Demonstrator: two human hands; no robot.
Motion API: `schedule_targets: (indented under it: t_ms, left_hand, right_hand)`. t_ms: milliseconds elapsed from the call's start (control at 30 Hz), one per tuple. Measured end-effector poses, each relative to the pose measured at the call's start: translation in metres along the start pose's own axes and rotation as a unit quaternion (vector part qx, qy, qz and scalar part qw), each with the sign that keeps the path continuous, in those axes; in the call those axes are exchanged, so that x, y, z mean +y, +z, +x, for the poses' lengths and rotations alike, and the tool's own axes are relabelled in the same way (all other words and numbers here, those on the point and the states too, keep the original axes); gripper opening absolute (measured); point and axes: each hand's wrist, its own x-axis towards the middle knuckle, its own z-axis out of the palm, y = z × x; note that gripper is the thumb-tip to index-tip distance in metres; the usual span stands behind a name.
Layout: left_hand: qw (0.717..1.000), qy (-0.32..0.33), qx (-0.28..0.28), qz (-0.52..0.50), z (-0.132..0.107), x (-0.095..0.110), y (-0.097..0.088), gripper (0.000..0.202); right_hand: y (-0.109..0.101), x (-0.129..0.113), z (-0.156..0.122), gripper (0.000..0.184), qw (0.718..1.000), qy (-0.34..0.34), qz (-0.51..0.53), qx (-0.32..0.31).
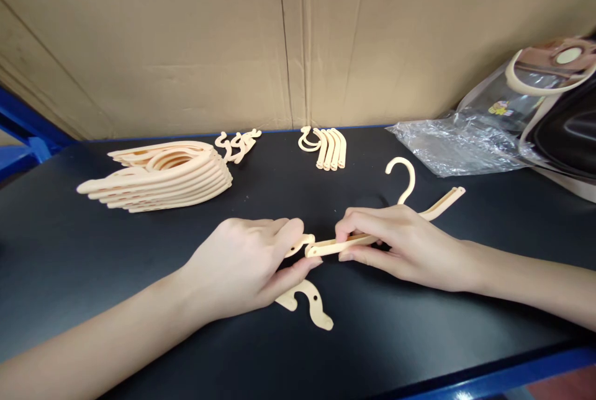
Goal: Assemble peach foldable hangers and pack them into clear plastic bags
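My right hand [405, 248] is closed around the cream plastic frame of a clothes hanger [326, 247]. Its hook [410, 179] rises behind my fingers, and the hanger's other end juts out to the right. My left hand [246, 263] pinches a small cream hanger arm [302, 240], mostly covered by the fingers. That piece's tip meets the left end of the hanger frame; whether they are joined I cannot tell. Below my left hand is another curved cream hanger arm [319, 313] with a small hole, partly hidden by the hand.
A stack of cream hangers [162, 186] lies at the left of the black table [223, 356]. Farther back are several notched pieces [239, 144], several short curved bars [331, 150] and hooks [307, 141]. Clear plastic wrap [456, 145] and a transparent bottle [493, 99] stand at right, before cardboard [186, 46].
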Motion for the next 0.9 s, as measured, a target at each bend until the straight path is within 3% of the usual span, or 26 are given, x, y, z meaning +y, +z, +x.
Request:
schedule_targets:
  t_ms: [600,900]
  left_hand:
    - [0.998,0.008,0.037,0.041,-0.0002,-0.0006,0.0004,0.029]
    - [1.0,0.01,0.013,0.014,0.0001,0.0002,0.0,0.03]
  right_hand:
    - [0.0003,0.0,0.0013,0.014,1.0,-0.006,-0.029,0.008]
    - [0.0011,-0.0005,0.0015,0.016,0.999,-0.015,-0.047,0.01]
